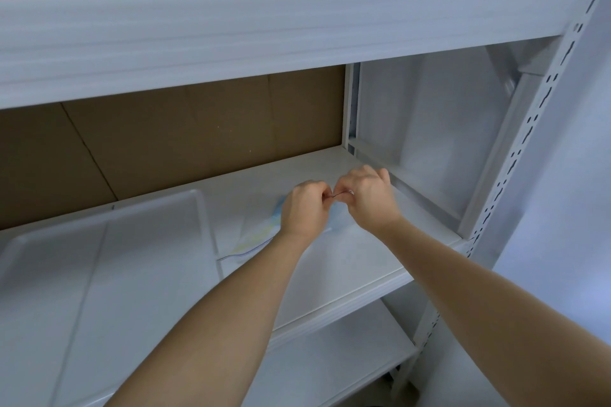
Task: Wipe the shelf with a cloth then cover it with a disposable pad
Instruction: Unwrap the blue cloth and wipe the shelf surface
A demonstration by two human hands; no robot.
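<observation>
Bluish pad [334, 226] half-hidden behind both pinching hands.

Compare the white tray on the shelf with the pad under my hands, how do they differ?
The tray is stiff with a raised rim; the pad is thin, flat and soft-looking. The tray is plain white and sits at the left of the shelf; the pad is pale blue and white, further right, partly hidden by the left hand and right hand. Both rest on the same shelf.
</observation>
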